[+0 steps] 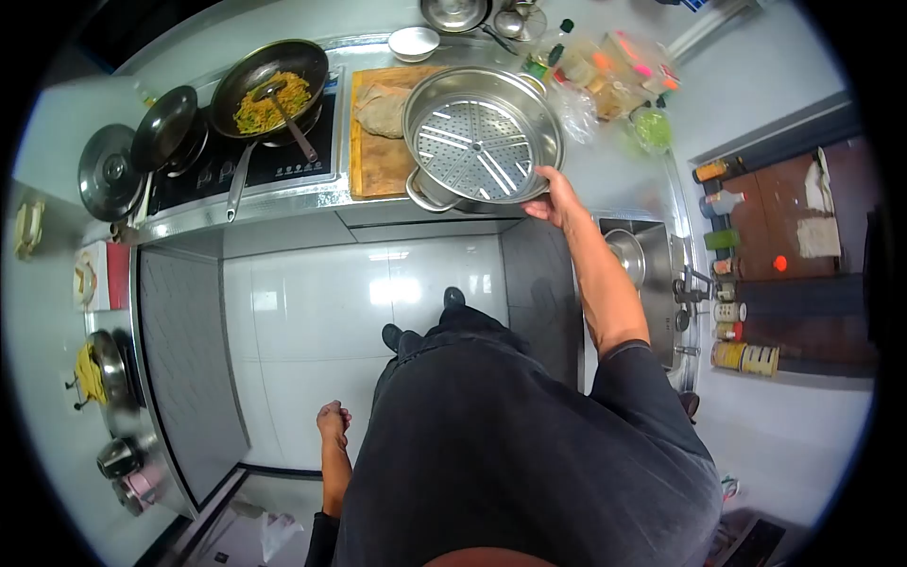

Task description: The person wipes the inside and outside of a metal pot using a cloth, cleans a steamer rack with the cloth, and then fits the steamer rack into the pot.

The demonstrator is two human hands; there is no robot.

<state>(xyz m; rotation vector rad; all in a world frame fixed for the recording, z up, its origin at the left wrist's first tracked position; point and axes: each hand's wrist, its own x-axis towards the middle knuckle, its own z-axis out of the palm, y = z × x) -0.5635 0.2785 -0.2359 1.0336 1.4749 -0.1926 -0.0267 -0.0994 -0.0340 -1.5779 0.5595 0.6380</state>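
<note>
My right hand grips the near right rim of a wide steel steamer pot with a perforated plate inside. The pot stands at the counter's front edge, partly over a wooden cutting board. A beige bag or cloth-like item lies on the board, left of the pot. My left hand hangs low over the floor at the left of my body, its fingers curled in, with no object visible in it.
A wok of chopped food with a spatula sits on the stove, beside a smaller pan and a glass lid. Bagged goods lie behind the pot's right. A sink holds a metal bowl.
</note>
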